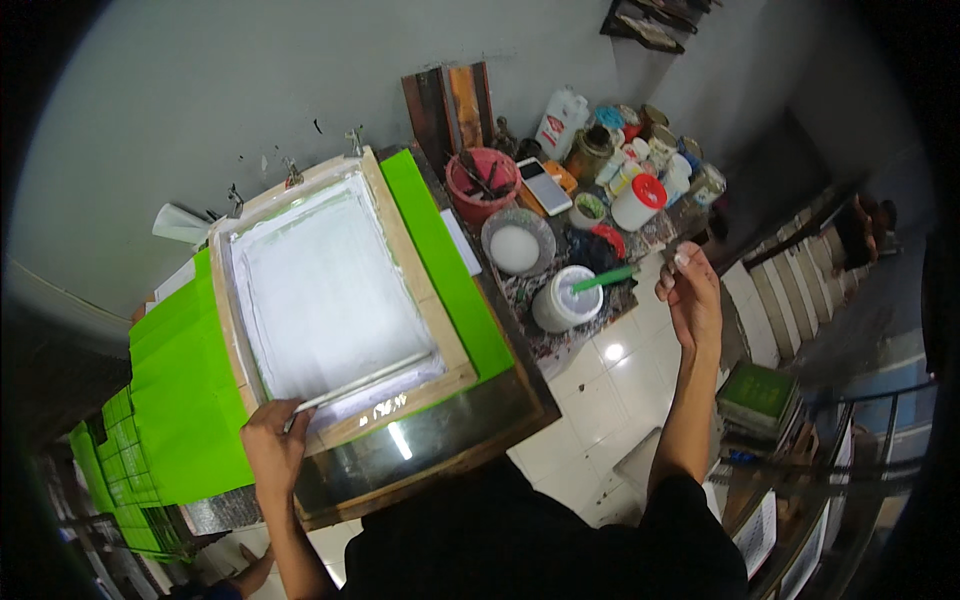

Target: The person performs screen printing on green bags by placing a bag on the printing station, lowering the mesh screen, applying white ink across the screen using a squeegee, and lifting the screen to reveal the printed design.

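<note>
A wooden-framed printing screen [455, 345] lies over green sheets, its mesh [325, 280] smeared with white. At the frame's near left corner my left hand [275, 440] is closed, thumb and fingers pinching the left end of a thin pale bar [375, 378] that slants across the near part of the mesh. My right hand [692, 295] is raised, fingers loosely bent and apart, with nothing visible in it. Closest to it is a green spatula [605, 278], standing tilted in a white tub [566, 308] of pale paste.
Clamps [291, 172] sit along the screen's far edge. A paint-stained side table bears a pink bucket [482, 180], a grey bowl [518, 243], a phone [543, 187], a red-lidded jar [639, 203] and several bottles. Stacked green items [758, 397] stand right of my right arm.
</note>
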Demonstrator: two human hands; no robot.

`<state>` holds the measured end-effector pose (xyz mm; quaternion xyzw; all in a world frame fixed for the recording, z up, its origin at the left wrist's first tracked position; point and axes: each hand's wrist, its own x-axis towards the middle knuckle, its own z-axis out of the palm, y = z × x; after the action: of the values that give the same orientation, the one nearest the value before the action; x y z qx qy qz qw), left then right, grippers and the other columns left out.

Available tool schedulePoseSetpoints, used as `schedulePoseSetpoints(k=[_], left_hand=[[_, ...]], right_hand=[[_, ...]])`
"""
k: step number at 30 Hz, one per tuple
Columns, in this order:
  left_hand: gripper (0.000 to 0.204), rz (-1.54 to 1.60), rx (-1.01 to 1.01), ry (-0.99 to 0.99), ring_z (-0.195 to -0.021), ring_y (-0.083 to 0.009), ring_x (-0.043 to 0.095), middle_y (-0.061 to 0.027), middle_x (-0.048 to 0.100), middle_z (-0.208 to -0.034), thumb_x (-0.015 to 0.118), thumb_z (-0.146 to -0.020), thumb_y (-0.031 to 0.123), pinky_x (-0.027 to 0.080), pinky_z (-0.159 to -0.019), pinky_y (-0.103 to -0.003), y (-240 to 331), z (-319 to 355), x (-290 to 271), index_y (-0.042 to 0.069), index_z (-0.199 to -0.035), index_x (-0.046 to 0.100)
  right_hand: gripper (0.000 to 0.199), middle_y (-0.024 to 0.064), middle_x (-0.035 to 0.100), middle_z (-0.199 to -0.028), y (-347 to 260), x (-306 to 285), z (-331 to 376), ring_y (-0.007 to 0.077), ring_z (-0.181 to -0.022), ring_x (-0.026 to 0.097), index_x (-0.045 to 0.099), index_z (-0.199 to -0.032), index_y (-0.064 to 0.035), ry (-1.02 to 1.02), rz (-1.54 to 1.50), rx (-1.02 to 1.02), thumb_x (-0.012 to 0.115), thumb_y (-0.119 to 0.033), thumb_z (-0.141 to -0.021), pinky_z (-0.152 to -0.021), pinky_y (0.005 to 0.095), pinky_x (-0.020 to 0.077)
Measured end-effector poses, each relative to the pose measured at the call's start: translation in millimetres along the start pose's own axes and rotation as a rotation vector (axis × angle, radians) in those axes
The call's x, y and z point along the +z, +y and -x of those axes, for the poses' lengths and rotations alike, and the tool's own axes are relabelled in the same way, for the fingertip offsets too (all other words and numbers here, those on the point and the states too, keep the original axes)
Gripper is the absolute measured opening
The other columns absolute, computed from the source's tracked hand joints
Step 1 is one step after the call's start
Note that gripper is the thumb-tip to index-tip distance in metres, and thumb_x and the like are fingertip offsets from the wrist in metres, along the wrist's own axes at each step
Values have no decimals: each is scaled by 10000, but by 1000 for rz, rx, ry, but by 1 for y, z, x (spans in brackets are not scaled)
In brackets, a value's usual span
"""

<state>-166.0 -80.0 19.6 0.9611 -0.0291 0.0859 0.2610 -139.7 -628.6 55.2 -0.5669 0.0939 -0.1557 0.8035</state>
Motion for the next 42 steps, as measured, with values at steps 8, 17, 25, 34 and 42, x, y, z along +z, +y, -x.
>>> schedulePoseSetpoints(k=[8, 17, 25, 34, 42], left_hand=[[140, -23, 71, 26, -776, -365, 687, -162, 725, -857, 775, -812, 126, 531, -725, -428, -16, 10, -5, 13, -891, 750], [154, 28, 154, -5, -794, -339, 697, -142, 726, -872, 770, -817, 167, 542, -729, -421, -21, 10, -1, 40, -903, 756], [145, 27, 221, 28, -794, -336, 681, -125, 699, -819, 756, -822, 187, 531, -715, -441, -27, 15, 5, 63, -897, 744], [397, 153, 142, -27, -1034, -341, 654, -158, 691, -1103, 790, -799, 200, 513, -891, -426, -39, 14, -3, 66, -1160, 696], [1151, -13, -12, 65, -1545, -374, 176, -228, 234, -1644, 917, -652, 317, 29, -1237, -575, -104, 85, 18, 37, -1567, 278]], right_hand=[[308, 152, 683, -852, 137, -143, 101, 221, -711, 676, 597, -1079, 44, 524, 1235, 255, 643, 60, -775, -628, 360, 545], [327, 240, 723, -847, 141, -268, 230, 404, -786, 713, 706, -781, 6, 515, 2019, 136, 789, -310, -805, -700, 476, 540], [218, 200, 683, -897, 94, 34, 147, 361, -859, 639, 694, -915, 32, 135, 1412, -370, 744, -179, -898, -835, 441, 500], [245, 138, 677, -963, 157, 294, 120, 345, -940, 626, 647, -1006, -42, -935, 1469, -569, 753, -190, -841, -873, 468, 482], [182, 93, 675, -853, 176, 288, 122, 308, -818, 634, 648, -892, -74, -802, 1330, -736, 749, -220, -854, -728, 440, 468]])
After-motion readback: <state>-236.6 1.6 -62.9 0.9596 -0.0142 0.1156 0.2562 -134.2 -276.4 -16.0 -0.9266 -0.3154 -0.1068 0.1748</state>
